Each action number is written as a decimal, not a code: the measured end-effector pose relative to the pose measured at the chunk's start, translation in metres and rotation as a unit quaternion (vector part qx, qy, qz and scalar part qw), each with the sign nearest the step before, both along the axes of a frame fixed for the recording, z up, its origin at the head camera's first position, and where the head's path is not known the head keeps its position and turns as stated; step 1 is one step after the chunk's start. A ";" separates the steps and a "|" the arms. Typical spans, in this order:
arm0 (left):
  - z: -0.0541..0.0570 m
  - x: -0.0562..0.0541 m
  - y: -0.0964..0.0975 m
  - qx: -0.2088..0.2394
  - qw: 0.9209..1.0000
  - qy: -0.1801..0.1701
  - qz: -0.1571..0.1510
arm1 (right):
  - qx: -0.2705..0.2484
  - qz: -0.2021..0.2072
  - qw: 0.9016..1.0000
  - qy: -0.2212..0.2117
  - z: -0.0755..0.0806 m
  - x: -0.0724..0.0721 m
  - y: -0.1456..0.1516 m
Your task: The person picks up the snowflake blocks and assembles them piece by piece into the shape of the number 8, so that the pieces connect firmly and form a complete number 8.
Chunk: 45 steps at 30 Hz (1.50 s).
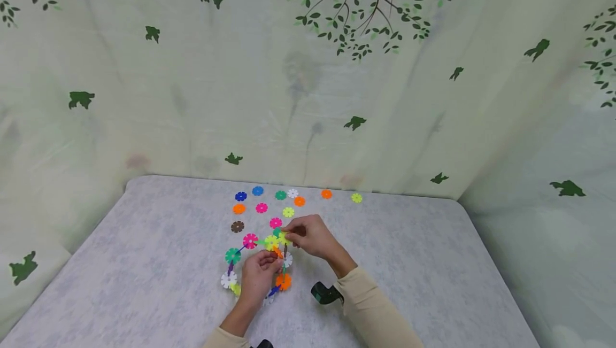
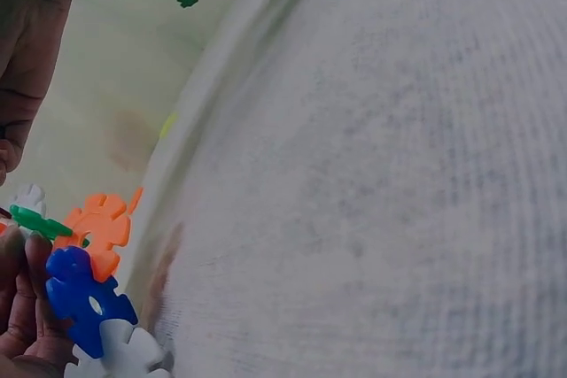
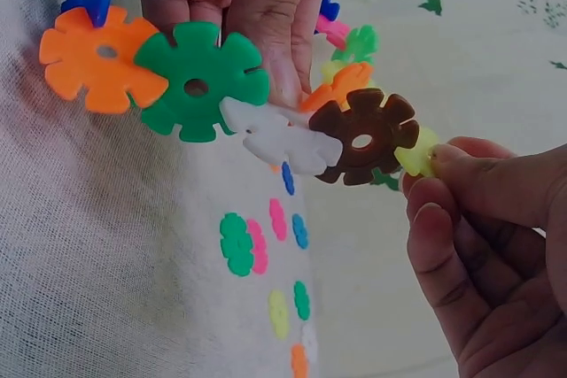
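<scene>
A ring of notched plastic flower discs, slotted together in many colours, hangs between the two hands. My right hand [image 1: 313,236] pinches a yellow disc [image 3: 415,153] between thumb and fingers; this disc adjoins a brown disc [image 3: 381,121]. From the brown one the chain runs through a white disc [image 3: 288,141] and a green disc [image 3: 199,86] to an orange disc [image 3: 97,64]. Inside the ring, my left hand [image 1: 259,273] pinches another orange disc [image 3: 341,86] with curled fingers, which partly hide it. A blue disc [image 2: 84,298] shows beside the left fingers.
Loose flower discs lie scattered toward the table's back edge, among them a brown disc [image 1: 238,226], a pink disc [image 1: 261,208] and a yellow disc [image 1: 356,198]. A leaf-printed curtain [image 1: 269,97] stands behind the table [image 1: 409,262]. A black wrist camera [image 1: 324,293] sits under the right forearm.
</scene>
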<state>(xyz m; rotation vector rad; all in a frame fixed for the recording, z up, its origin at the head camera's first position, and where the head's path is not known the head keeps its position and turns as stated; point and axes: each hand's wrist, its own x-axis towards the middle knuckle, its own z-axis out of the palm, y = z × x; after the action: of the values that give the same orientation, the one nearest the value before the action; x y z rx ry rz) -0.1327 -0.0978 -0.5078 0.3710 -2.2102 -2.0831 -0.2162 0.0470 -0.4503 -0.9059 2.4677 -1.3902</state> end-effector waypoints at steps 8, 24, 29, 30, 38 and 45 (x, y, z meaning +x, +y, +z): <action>-0.001 0.000 0.002 -0.001 1.000 -0.001 0.010 | 0.007 0.020 0.999 0.026 0.003 0.000 0.001; -0.003 -0.001 0.005 -0.003 1.000 -0.016 0.024 | -0.032 -0.015 0.999 0.004 -0.006 0.004 -0.001; -0.004 -0.001 0.005 -0.001 1.000 -0.003 0.022 | -0.030 0.010 0.999 0.038 -0.003 0.005 0.000; -0.004 -0.001 0.005 0.003 1.000 0.002 0.020 | -0.030 0.013 0.999 0.041 -0.003 0.005 0.000; -0.003 0.002 0.004 0.006 1.000 0.001 0.014 | -0.033 0.008 0.999 0.043 -0.009 0.007 0.001; -0.003 0.000 0.005 -0.001 1.000 -0.014 0.018 | -0.032 0.003 0.999 0.022 -0.012 0.006 0.003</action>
<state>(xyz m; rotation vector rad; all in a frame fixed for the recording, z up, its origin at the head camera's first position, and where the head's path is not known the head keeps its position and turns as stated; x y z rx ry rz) -0.1330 -0.0925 -0.5105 0.4383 -2.2047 -2.0690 -0.2106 0.0503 -0.4624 -0.9658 2.4628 -1.4701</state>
